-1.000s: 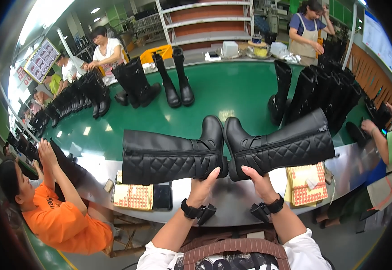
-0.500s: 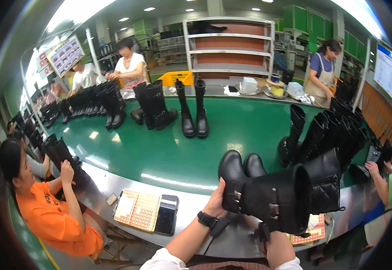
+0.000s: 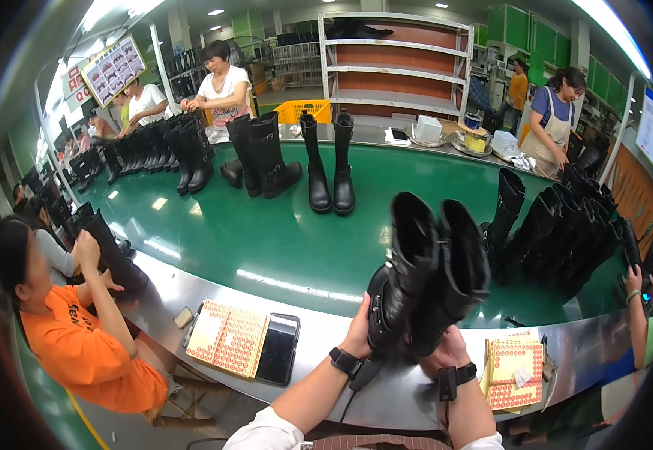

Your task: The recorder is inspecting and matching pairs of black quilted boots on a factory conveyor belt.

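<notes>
Left to right: sticker sheets (image 3: 229,339) and a dark phone (image 3: 278,349) lie on the steel ledge (image 3: 319,330). My left hand (image 3: 359,335) is clamped round the shaft of the left boot (image 3: 401,277), my right hand (image 3: 446,351) grips under the right boot (image 3: 455,279). Pair is tipped up above the ledge, soles away from me. Risk: grip is low and the boots top-heavy, so one could slide out, fall onto the green belt (image 3: 266,232) or knock the second sticker pad (image 3: 514,364).
</notes>
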{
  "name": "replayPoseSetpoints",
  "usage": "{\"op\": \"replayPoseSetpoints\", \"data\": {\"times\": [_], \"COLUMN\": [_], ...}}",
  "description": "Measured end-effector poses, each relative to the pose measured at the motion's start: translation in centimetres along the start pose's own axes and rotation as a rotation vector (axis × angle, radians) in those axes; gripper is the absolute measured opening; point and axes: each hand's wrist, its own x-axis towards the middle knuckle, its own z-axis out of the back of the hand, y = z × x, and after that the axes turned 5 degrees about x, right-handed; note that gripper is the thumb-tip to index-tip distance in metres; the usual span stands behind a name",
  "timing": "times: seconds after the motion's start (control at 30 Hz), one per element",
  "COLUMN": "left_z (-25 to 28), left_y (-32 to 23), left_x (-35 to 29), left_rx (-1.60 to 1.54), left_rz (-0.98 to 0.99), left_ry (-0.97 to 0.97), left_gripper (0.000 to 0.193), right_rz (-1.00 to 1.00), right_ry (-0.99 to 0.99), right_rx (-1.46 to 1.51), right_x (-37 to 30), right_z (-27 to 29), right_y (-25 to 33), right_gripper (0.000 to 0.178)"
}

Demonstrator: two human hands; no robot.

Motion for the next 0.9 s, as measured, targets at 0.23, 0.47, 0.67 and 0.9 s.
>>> {"op": "replayPoseSetpoints", "data": {"times": [0.23,0.47,0.67,0.9], "left_z": [-0.4,-0.7,-1.0,-0.9], "left_y": [-0.8,-0.7,-0.7,-0.7], "left_x": [-0.5,-0.4,-0.6,-0.5], "left_rx": [-0.087,-0.248,-0.139,0.041], "left_rz": [0.028,-0.091,-0.153,-0.175], "left_ry": [0.064,0.138,0.080,-0.044], "left_gripper": [0.073,0.061,0.061,0.060], "right_rz": [-0.017,0.242,0.332,0.364], "right_ry": [-0.073,-0.188,-0.255,-0.332], "right_rx": [0.162,0.179,0.033,-0.047], "right_x": [-0.4,-0.6,-0.9,-0.9], "right_z": [0.2,0.6,1.4,0.8], "right_y": [0.5,0.9,1.1,1.2], "right_gripper": [0.056,0.045,0.041,0.041]}}
